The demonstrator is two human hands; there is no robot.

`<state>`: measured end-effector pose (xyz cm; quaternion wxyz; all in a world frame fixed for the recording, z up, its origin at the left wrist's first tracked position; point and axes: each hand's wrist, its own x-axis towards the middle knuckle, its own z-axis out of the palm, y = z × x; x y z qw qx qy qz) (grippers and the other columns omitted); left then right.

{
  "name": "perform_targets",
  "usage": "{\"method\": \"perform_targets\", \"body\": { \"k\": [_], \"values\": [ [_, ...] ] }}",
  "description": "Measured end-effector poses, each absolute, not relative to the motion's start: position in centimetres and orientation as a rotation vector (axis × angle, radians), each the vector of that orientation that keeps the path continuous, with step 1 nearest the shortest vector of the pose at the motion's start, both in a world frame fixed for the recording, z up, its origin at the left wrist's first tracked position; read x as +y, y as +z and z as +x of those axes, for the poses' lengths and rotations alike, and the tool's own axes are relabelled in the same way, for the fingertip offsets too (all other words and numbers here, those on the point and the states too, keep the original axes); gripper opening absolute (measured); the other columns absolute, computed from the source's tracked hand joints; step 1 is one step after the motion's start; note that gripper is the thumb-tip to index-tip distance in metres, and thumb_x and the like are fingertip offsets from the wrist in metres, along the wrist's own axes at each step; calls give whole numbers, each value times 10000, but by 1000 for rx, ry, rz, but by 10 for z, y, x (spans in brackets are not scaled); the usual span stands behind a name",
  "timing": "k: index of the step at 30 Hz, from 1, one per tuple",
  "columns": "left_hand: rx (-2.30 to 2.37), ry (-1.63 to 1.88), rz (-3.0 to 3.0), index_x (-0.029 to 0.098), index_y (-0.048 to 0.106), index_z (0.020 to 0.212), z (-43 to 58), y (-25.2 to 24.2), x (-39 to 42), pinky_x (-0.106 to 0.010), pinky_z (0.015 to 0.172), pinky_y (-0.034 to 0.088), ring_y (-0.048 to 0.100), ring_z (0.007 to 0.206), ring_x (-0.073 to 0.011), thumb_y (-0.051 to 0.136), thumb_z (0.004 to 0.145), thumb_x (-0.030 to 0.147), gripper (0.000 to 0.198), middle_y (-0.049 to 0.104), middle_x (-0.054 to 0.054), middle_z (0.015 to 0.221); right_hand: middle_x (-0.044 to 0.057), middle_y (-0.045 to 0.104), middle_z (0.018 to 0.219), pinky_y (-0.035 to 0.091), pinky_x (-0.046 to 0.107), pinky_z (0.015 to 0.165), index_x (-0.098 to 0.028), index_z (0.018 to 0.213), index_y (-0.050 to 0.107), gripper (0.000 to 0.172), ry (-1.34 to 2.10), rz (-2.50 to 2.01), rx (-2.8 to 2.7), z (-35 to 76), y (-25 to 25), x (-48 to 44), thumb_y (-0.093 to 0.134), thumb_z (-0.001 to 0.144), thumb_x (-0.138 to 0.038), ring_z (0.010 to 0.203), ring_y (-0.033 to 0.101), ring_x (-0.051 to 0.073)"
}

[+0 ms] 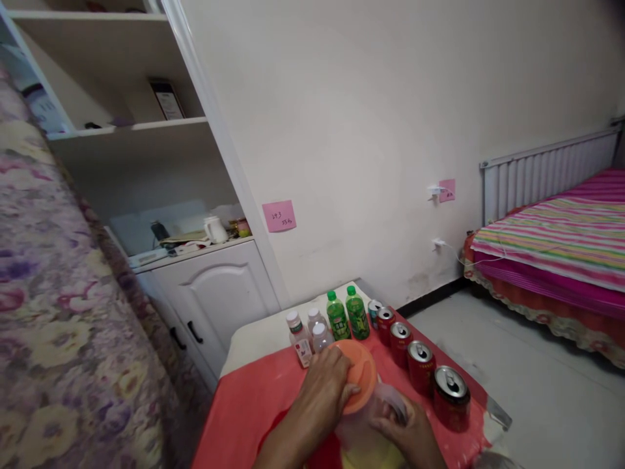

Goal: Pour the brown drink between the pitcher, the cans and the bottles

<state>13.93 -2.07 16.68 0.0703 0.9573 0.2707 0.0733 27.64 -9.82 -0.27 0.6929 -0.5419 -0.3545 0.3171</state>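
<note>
A translucent plastic pitcher [359, 433] with an orange lid [365, 371] stands at the front of the red-covered table, something yellowish showing low in or under it. My left hand [326, 384] lies over the lid's left side, thumb and fingers closed on its edge. Around the pitcher's handle [393, 398] my right hand [407, 426] is closed, on the right side. The lid sits on the pitcher's top; whether it is fastened I cannot tell. Part of a red object behind my left forearm is hidden.
Behind the pitcher stand small white-capped bottles [299, 340] and two green bottles [359, 316]. Several opened drink cans [420, 366] line the table's right edge. A cabinet [219, 293] and floral curtain [73, 293] are left; a bed [561, 228] is right.
</note>
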Motion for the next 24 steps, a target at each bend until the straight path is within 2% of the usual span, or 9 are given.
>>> {"method": "perform_targets", "body": {
  "k": [8, 12, 14, 18, 24],
  "values": [
    [881, 64, 2922, 179, 612, 1008, 143, 183, -26, -372, 871, 400, 512, 978, -237, 531, 940, 322, 178, 614, -80, 1107, -45, 516, 564, 402, 242, 530, -176, 627, 593, 207, 718, -1205, -793, 278, -1, -98, 763, 580, -284, 552, 456, 132],
    [690, 77, 2831, 205, 610, 1119, 134, 194, -16, -328, 925, 412, 541, 1077, -217, 553, 889, 178, 238, 613, -69, 1171, -50, 503, 541, 395, 240, 519, -181, 613, 583, 217, 737, -1219, -790, 278, -1, -99, 765, 572, -291, 537, 447, 128],
    [672, 87, 2824, 196, 626, 1069, 131, 196, -10, -304, 905, 423, 560, 1060, -202, 518, 854, 109, 256, 622, -64, 1144, -53, 499, 539, 397, 239, 528, -184, 606, 575, 214, 723, -1237, -795, 278, -1, -99, 762, 575, -284, 542, 452, 129],
    [666, 65, 2891, 185, 624, 856, 135, 193, 0, -268, 740, 421, 567, 865, -171, 472, 836, 112, 170, 624, -37, 950, -60, 492, 532, 380, 238, 520, -182, 601, 576, 195, 698, -1239, -782, 275, -1, -98, 752, 568, -260, 538, 452, 128],
    [527, -16, 2980, 185, 593, 786, 139, 196, 9, -275, 673, 368, 490, 755, -149, 431, 867, 107, 196, 605, -10, 868, -71, 459, 512, 342, 232, 501, -186, 588, 532, 224, 685, -1232, -801, 273, -1, -98, 741, 579, -267, 515, 407, 110]
  ]
}}
